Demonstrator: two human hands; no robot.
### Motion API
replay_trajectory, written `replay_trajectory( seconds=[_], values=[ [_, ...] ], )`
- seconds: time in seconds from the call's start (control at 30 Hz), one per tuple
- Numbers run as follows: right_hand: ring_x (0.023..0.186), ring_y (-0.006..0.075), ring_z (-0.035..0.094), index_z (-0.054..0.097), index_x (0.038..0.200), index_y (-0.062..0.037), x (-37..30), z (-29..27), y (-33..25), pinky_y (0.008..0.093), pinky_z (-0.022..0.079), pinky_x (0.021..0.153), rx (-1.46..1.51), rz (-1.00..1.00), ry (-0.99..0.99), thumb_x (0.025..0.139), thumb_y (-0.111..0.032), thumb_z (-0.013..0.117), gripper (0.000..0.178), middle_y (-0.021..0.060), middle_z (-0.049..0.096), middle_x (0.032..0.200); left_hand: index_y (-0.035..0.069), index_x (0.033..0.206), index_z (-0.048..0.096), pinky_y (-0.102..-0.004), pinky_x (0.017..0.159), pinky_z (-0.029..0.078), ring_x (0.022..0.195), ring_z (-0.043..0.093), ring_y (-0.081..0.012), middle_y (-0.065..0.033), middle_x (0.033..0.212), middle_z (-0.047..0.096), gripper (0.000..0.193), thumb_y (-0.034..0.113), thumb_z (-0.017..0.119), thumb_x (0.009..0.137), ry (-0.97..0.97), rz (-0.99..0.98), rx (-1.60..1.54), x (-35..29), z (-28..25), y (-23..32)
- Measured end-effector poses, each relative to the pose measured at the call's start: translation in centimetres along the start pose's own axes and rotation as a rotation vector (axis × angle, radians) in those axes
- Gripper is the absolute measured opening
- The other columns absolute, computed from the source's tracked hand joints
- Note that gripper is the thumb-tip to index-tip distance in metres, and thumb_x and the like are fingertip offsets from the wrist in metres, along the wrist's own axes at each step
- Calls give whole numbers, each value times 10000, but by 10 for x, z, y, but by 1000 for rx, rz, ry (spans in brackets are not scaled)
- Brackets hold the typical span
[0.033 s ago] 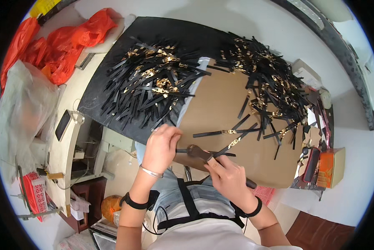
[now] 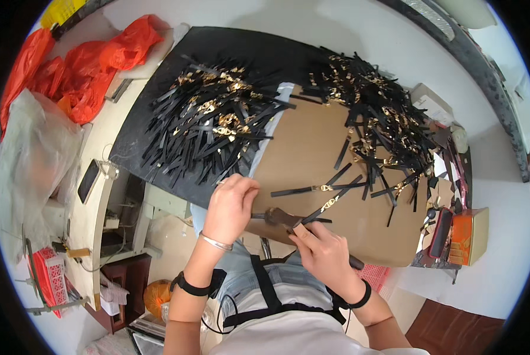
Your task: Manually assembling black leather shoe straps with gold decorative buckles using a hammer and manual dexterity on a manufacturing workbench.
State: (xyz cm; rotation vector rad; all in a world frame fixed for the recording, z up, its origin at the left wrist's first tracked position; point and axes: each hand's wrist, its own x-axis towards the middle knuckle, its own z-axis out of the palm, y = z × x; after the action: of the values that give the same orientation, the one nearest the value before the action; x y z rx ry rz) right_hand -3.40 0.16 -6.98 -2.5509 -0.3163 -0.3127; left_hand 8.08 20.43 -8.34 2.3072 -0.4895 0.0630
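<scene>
My right hand (image 2: 324, 249) is wrapped round the handle of a hammer with a brown head (image 2: 284, 218). The head is down over a thin black strap (image 2: 322, 220) near the front edge of the brown board (image 2: 294, 148). The head hides the strap's middle. My left hand (image 2: 232, 202) is closed in a pinch at the strap's left end; its fingertips are partly hidden. Just beyond the hammer, two black straps with gold chain-like buckles, one upper strap (image 2: 293, 191) and one slanting strap (image 2: 319, 213), lie on the board.
A heap of black straps with gold buckles (image 2: 211, 118) covers the black tabletop (image 2: 135, 133) at left. Another heap (image 2: 383, 124) lies at far right. An orange box (image 2: 469, 236) and scraps stand by the right edge. A phone (image 2: 88, 180) rests on the left side table.
The hammer head looks slightly lower and more blurred against the strap. Both hands stay in nearly the same place, and the whole view has shifted a little.
</scene>
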Motion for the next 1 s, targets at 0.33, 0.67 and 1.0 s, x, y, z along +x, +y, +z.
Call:
replay_trajectory(
  seconds=[0.33, 0.67, 1.0],
  values=[
    [726, 190, 631, 681, 1226, 36, -62, -63, 48, 303, 511, 696, 120, 443, 376, 877, -10, 726, 355, 162, 700, 896, 34, 901, 677, -417, 790, 512, 868, 632, -343, -131, 829, 645, 115, 104, 734, 831, -215, 308, 29, 52, 75, 19],
    [691, 207, 637, 700, 1204, 10, -17, -46, 53, 305, 503, 641, 216, 316, 360, 864, -12, 735, 343, 140, 676, 838, 0, 918, 752, -271, 617, 532, 631, 671, -114, -77, 700, 710, 147, 139, 741, 871, -424, -293, -220, 40, 35, 8],
    [567, 296, 613, 714, 1219, -143, 19, -19, 31, 391, 484, 504, 86, 146, 250, 862, -148, 752, 359, 87, 588, 739, 12, 902, 720, -344, 664, 550, 701, 707, -241, -142, 787, 712, 125, 127, 707, 855, -153, -144, -71, 24, 29, -1]
  ],
)
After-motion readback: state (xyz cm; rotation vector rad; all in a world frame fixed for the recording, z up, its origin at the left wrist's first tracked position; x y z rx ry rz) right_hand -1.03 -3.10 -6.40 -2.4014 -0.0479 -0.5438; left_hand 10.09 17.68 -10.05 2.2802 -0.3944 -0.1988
